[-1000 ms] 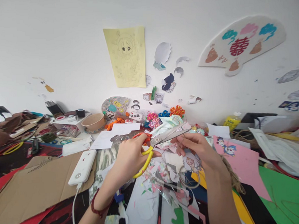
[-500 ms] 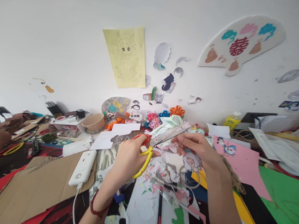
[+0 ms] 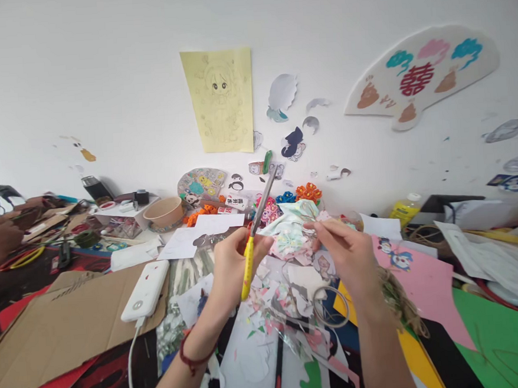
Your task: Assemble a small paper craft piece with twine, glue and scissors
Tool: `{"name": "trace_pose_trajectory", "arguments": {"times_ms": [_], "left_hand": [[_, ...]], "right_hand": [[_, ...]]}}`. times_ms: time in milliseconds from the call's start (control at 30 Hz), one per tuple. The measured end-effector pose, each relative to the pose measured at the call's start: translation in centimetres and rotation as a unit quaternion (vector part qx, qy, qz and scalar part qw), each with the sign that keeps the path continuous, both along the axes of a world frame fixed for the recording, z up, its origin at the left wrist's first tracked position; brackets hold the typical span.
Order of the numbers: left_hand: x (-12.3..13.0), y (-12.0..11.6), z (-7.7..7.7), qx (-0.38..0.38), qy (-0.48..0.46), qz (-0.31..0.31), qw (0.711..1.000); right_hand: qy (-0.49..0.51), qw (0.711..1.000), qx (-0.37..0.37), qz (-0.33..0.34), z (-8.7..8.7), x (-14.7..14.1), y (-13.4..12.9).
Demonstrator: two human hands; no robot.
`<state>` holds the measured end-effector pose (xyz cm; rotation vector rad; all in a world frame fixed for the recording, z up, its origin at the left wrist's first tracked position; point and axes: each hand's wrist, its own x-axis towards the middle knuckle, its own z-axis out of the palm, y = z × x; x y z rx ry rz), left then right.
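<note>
Head view, left hand (image 3: 236, 266): clenched on yellow-handled scissors (image 3: 248, 267), blades (image 3: 264, 202) upright
Right fingers (image 3: 318, 227): pinching crumpled floral sheet (image 3: 289, 239), just right of blades

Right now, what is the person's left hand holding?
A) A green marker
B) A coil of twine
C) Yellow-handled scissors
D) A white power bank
C: the left hand is closed around the yellow-handled scissors, with their steel blades pointing upward.
</note>
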<state>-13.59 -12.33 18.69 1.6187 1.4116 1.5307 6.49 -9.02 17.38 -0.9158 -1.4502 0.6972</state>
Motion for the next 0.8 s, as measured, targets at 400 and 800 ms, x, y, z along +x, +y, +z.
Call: {"name": "trace_pose_trajectory", "arguments": {"times_ms": [400,800], "left_hand": [[3.4,1.4,0.6,-0.001,-0.182,-0.026,0.983],[2.0,-0.1,2.0,0.03,-0.174,-0.023,0.984]], "right_hand": [[-0.004,1.0,0.014,0.02,0.4,-0.9,-0.9],[0.103,0.944,-0.191,0.249,-0.2,0.8,0.3]]}}
